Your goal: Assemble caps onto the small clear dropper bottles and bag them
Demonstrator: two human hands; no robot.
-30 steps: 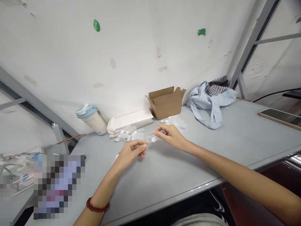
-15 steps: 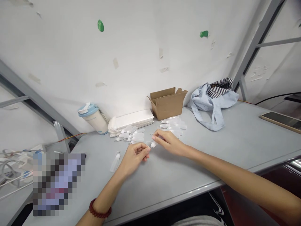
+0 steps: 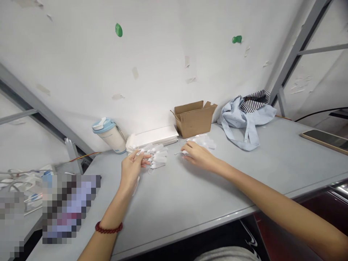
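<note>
My left hand [image 3: 133, 168] reaches over a pile of small white translucent tags [image 3: 159, 159] with thin string loops. Its fingers are apart and touch the near left side of the pile; no tag shows clearly gripped in them. My right hand [image 3: 200, 156] is closed on one such white tag, whose white tip and string stick out to the left of the fingers. Just behind that hand lies a second group of tags [image 3: 208, 141]. A single tag [image 3: 136, 185] lies on the table, partly hidden by my left wrist.
White flat stacked sheets [image 3: 154, 136] lie behind the left pile. An opened cardboard box [image 3: 195, 121], a cup with a blue lid [image 3: 110, 134] and a light blue cloth bag [image 3: 246, 121] stand along the wall. A phone [image 3: 326, 140] lies at the right.
My left hand has moved left and away from my right hand, to the left pile. The right hand has shifted slightly up toward the right group, still with a tag.
</note>
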